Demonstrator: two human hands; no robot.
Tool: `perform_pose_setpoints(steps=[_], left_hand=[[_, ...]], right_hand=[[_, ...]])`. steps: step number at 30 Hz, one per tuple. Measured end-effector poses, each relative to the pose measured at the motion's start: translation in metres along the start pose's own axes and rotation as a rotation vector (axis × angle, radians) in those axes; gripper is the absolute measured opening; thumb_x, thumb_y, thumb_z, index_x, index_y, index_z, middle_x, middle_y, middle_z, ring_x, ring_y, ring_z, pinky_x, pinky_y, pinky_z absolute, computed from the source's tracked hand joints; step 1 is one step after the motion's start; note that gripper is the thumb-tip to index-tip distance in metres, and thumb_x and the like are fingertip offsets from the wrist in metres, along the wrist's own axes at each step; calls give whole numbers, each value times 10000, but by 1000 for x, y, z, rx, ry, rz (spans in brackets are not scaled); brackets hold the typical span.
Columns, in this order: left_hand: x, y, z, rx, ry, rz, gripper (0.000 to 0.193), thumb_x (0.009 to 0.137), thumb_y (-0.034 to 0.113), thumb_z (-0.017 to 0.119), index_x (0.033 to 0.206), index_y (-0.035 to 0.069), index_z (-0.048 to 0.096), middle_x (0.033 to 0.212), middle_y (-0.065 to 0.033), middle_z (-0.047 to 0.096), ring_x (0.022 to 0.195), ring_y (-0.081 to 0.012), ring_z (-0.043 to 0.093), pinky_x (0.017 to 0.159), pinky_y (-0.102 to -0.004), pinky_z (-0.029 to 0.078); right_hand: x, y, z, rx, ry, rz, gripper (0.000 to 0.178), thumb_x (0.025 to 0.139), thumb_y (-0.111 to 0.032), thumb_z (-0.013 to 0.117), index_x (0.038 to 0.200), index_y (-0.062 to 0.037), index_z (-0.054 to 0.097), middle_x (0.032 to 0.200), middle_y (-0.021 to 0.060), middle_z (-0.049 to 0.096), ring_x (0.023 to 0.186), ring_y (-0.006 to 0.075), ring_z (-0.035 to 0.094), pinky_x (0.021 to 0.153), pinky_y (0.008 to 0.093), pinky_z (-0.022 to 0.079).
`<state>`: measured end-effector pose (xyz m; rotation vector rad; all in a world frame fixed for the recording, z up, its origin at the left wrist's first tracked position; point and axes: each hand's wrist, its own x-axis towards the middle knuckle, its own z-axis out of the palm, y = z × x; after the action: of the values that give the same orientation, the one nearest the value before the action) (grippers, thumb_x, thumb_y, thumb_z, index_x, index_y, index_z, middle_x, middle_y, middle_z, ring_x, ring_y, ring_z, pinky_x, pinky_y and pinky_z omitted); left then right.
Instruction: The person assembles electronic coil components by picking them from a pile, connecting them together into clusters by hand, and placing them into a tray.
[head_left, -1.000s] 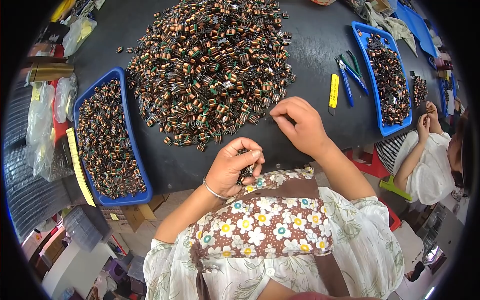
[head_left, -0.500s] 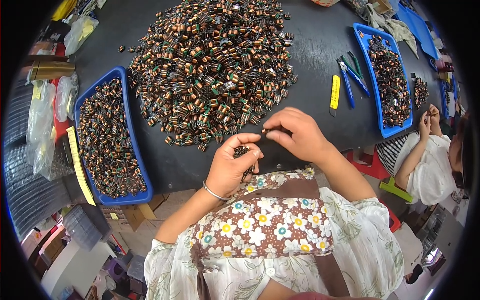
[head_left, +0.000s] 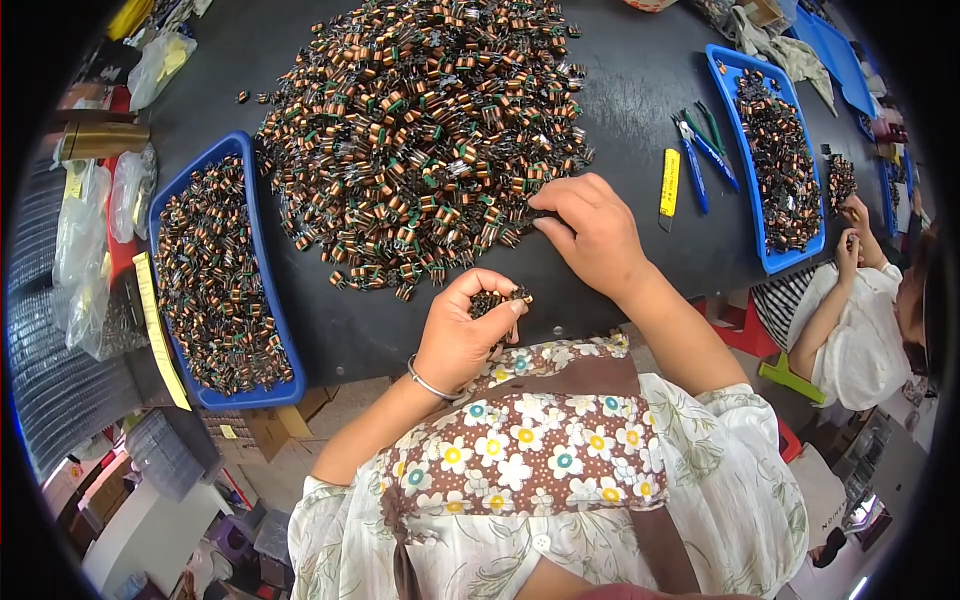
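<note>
Small copper-wound coils on dark cores with pins lie in a big pile (head_left: 420, 150) on the dark table. My left hand (head_left: 460, 335), below the pile, is closed around several of these coils (head_left: 487, 303). One coil (head_left: 522, 295) sticks out between its thumb and index finger. My right hand (head_left: 592, 232) is at the pile's lower right edge, back of the hand up. Its thumb and index finger are slightly apart beside the outermost coils, and nothing shows clearly between them.
A blue tray (head_left: 296, 385) full of coils stands at the left, another blue tray (head_left: 716, 62) at the right. Between pile and right tray lie a yellow cutter knife (head_left: 669, 188) and blue-handled pliers (head_left: 694, 170). At the far right another person's hands (head_left: 855, 235) work beside loose coils.
My right hand has moved up and away from my left hand to the pile's edge. A coil now shows at my left thumb and index fingertips.
</note>
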<state>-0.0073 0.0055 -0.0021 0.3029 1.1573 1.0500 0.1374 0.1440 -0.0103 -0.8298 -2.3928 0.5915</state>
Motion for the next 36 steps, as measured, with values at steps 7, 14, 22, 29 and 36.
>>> perform_pose_setpoints(steps=[7, 14, 22, 29, 36], left_hand=[[1, 1, 1, 64, 21, 67, 125, 828, -1, 559, 918, 56, 494, 811, -83, 600, 566, -76, 541, 388, -170, 330], [2, 5, 3, 6, 23, 38, 133, 797, 29, 620, 893, 43, 528, 735, 5, 564, 564, -35, 520, 456, -173, 381], [2, 5, 0, 7, 0, -4, 161, 798, 35, 622, 943, 33, 551, 760, -5, 585, 580, -37, 527, 484, -171, 397], [3, 10, -4, 12, -1, 19, 151, 801, 45, 619, 940, 26, 563, 746, -29, 603, 572, -47, 534, 437, -170, 370], [-7, 25, -9, -132, -3, -126, 109, 823, 63, 590, 919, 50, 540, 783, -65, 588, 579, -107, 543, 399, -190, 323]], right_hand=[[-8, -14, -20, 481, -263, 211, 160, 750, 8, 610, 904, -31, 634, 894, 85, 630, 810, 187, 602, 704, 296, 474], [-12, -29, -24, 774, -404, 208, 154, 751, 28, 594, 885, -18, 654, 836, 66, 592, 768, 156, 566, 672, 262, 443], [-11, -34, -23, 768, -410, 264, 144, 735, 18, 621, 866, -25, 663, 827, 56, 569, 738, 137, 549, 648, 247, 431], [-12, -32, -18, 821, -392, 391, 93, 752, 3, 631, 844, 1, 641, 792, 50, 591, 705, 92, 558, 612, 221, 445], [4, -30, -7, 503, -256, 213, 130, 760, -8, 620, 888, -17, 643, 767, 77, 607, 640, 125, 567, 578, 241, 451]])
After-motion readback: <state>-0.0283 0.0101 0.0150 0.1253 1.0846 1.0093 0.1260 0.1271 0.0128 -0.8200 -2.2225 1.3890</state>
